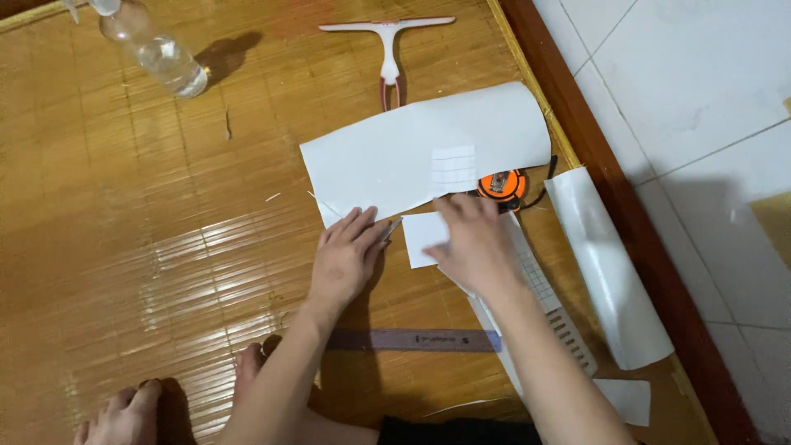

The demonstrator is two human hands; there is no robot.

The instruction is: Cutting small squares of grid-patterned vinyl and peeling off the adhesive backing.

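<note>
Where hands (346, 255) press paper (424, 152) | bamboo mat (124, 247) | tiled floor (700, 74)

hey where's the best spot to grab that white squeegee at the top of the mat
Take the squeegee by its handle, the red-trimmed stem pointing toward the big white sheet. Come from above: it lies flat, and the wide blade end is probably thinner and harder to pinch.

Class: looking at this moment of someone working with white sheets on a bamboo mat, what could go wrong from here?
1. The left hand presses one corner only of the large curling white sheet; it may spring back.
2. The orange round tape measure sits half under that sheet and could snag it.
3. The right hand may crease the small white paper piece.
</note>
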